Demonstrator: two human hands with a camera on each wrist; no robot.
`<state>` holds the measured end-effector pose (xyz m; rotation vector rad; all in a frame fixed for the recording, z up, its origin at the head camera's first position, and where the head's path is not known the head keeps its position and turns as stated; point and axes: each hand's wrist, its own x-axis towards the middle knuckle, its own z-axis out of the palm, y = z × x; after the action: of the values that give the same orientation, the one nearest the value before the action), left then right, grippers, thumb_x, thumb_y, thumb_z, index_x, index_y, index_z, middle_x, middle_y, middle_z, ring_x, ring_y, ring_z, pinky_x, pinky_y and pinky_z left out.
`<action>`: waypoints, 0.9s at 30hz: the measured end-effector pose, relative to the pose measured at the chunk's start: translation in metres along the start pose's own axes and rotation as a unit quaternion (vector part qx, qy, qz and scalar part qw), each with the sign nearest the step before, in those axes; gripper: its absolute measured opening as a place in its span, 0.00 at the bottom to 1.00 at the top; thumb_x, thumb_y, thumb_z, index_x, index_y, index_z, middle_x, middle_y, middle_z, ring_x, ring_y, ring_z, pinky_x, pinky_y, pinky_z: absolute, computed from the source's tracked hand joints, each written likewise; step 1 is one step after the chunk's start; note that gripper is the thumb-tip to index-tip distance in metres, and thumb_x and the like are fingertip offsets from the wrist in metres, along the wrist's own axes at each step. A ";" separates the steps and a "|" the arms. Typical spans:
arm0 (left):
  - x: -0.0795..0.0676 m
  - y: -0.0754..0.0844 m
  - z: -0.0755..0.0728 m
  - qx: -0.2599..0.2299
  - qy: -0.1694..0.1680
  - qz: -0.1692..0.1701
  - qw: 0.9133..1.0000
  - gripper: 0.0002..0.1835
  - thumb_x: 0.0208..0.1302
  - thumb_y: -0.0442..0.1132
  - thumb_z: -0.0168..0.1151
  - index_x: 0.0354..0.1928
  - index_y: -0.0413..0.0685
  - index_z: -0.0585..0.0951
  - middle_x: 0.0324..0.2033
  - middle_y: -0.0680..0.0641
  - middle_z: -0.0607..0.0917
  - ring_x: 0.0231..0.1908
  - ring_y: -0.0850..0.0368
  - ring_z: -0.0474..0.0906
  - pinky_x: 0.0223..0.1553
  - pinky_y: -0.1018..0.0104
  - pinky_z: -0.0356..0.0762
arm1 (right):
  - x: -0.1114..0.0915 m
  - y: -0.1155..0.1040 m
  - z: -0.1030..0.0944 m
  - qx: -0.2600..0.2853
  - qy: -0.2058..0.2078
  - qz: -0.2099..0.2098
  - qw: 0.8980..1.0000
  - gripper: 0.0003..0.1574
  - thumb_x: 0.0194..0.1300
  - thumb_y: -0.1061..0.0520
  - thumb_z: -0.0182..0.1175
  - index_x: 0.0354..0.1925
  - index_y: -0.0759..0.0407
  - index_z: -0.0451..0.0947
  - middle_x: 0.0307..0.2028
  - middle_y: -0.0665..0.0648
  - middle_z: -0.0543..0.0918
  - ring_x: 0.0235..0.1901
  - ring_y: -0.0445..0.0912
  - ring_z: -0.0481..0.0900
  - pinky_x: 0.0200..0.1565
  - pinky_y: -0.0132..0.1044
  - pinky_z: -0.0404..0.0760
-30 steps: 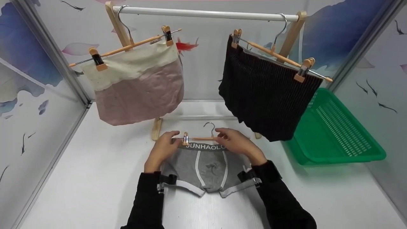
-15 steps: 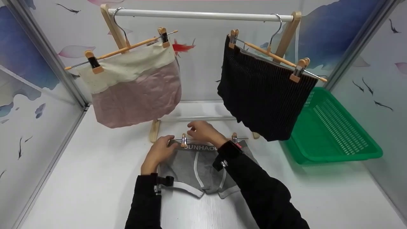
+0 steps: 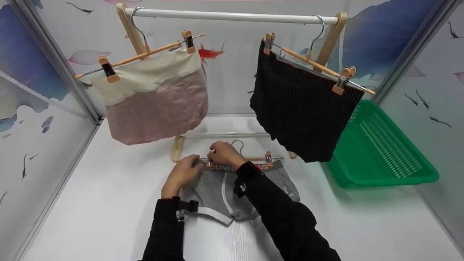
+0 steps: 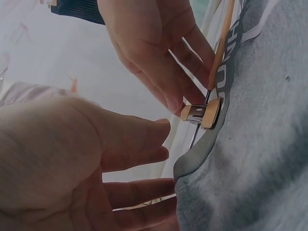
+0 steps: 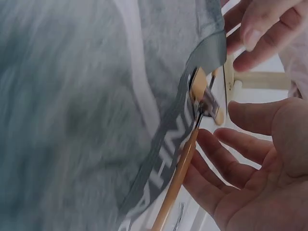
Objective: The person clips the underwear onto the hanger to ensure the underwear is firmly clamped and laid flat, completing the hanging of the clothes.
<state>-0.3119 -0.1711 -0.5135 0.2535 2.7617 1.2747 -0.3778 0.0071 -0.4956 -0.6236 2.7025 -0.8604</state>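
Observation:
Grey boxer briefs (image 3: pixel 214 188) with a lettered waistband lie on the table, the waistband along a wooden hanger (image 3: pixel 253 158). My right hand (image 3: pixel 225 154) reaches across to the left hanger clip (image 4: pixel 202 113); its thumb and forefinger are at either side of the clip's handle end, with the other fingers behind the hanger bar. My left hand (image 3: pixel 183 175) is at the waistband's left corner, its fingers extended (image 4: pixel 139 192) behind the edge and its thumb apart from the cloth. The right hanger clip (image 3: pixel 269 158) sits at the waistband's other end.
A rack with a white rail (image 3: pixel 232 15) stands behind. From it hang pink-and-cream shorts (image 3: pixel 159 101) on the left and a black ribbed garment (image 3: pixel 301 105) on the right, low over the work. A green basket (image 3: pixel 431 177) stands at the right.
My right hand has left the hanger's right side and moved left, across the waistband, down onto the left clip. My left hand has stayed near the left corner, its fingers slightly lower.

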 end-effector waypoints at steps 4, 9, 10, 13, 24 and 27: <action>0.000 0.001 0.002 -0.008 -0.007 -0.004 1.000 0.22 0.74 0.34 0.57 0.64 0.26 0.74 0.61 0.31 0.78 0.64 0.35 0.72 0.66 0.44 0.66 | 0.000 0.000 0.005 -0.015 0.010 -0.001 1.000 0.19 0.71 0.61 0.60 0.56 0.70 0.81 0.47 0.65 0.86 0.47 0.55 0.84 0.54 0.48 0.80; 0.000 0.001 0.002 -0.008 -0.009 -0.005 1.000 0.23 0.74 0.35 0.57 0.64 0.27 0.73 0.61 0.31 0.78 0.64 0.35 0.72 0.66 0.44 0.66 | 0.003 0.003 0.008 -0.024 0.018 0.006 1.000 0.13 0.71 0.62 0.61 0.49 0.66 0.86 0.41 0.60 0.88 0.41 0.51 0.84 0.49 0.45 0.81; 0.000 0.001 0.001 -0.009 -0.009 -0.007 1.000 0.23 0.73 0.35 0.57 0.65 0.27 0.73 0.61 0.31 0.78 0.65 0.36 0.71 0.66 0.44 0.65 | 0.004 0.003 0.008 -0.023 0.017 0.004 1.000 0.12 0.71 0.62 0.61 0.48 0.66 0.86 0.41 0.60 0.88 0.40 0.51 0.84 0.49 0.45 0.81; -0.001 0.002 0.000 -0.006 -0.014 -0.009 1.000 0.24 0.74 0.35 0.57 0.66 0.27 0.72 0.61 0.31 0.78 0.65 0.36 0.71 0.66 0.44 0.65 | 0.004 0.004 0.006 -0.003 0.003 0.000 1.000 0.13 0.73 0.62 0.58 0.50 0.66 0.84 0.44 0.61 0.87 0.43 0.51 0.83 0.50 0.45 0.80; 0.001 0.000 -0.003 -0.011 -0.006 -0.024 1.000 0.31 0.74 0.37 0.57 0.72 0.28 0.63 0.64 0.27 0.74 0.65 0.32 0.70 0.65 0.41 0.65 | 0.002 0.010 0.002 0.115 0.008 0.009 0.993 0.18 0.76 0.54 0.56 0.55 0.65 0.80 0.51 0.63 0.85 0.50 0.53 0.83 0.52 0.45 0.79; 0.000 -0.001 -0.002 -0.020 0.000 -0.028 0.999 0.32 0.73 0.37 0.58 0.72 0.27 0.62 0.62 0.26 0.75 0.64 0.32 0.71 0.65 0.41 0.66 | 0.002 0.012 0.001 0.115 0.002 0.002 0.993 0.22 0.77 0.52 0.56 0.57 0.66 0.80 0.51 0.62 0.85 0.50 0.52 0.83 0.54 0.45 0.78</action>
<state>-0.3123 -0.1727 -0.5127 0.1717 2.7206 1.3144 -0.3828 0.0142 -0.5040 -0.5647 2.5548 -1.1518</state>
